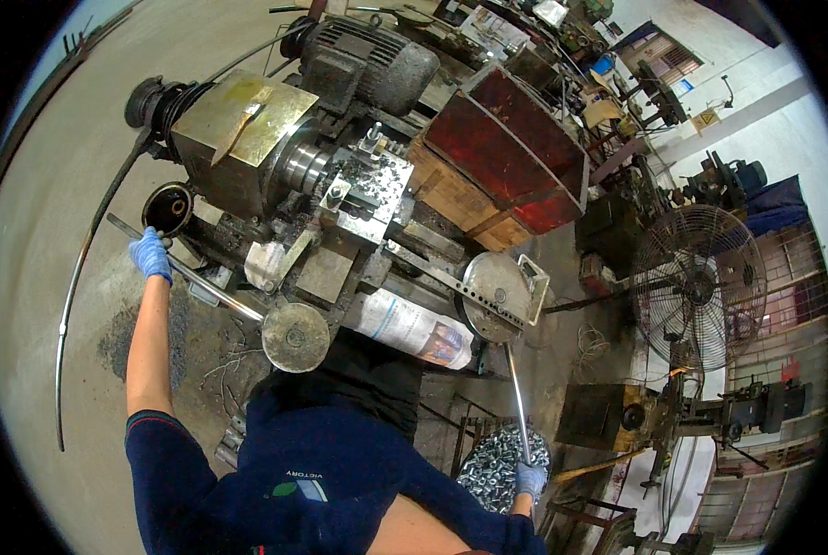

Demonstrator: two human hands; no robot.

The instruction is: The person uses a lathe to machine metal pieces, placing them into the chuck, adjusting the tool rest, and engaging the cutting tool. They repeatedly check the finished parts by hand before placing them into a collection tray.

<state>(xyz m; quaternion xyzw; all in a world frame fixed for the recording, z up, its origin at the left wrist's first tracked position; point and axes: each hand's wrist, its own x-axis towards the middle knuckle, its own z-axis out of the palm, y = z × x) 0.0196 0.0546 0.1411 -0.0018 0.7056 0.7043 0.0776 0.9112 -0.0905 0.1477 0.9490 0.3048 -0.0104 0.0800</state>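
My left hand (152,257), in a blue glove, is closed around a long metal lever (215,287). That lever runs down to a round metal disc (296,338) in front of the machine. Far to the right, my gloved right hand (531,481) is wrapped around the lower end of a shiny metal rod (518,393), which comes down from a larger round plate (499,282). A basket of small metal parts (493,467) sits just beside and beneath this hand. Between both arms stands the machine, with a metal chuck (308,168) facing a chip-covered slide block (372,190).
An electric motor (368,65) and a red open box (506,139) on a wooden block (469,194) lie behind the machine. A large caged fan (701,287) stands at right. A printed white sack (414,328) hangs near my waist. Dark chips (146,347) litter the floor at left.
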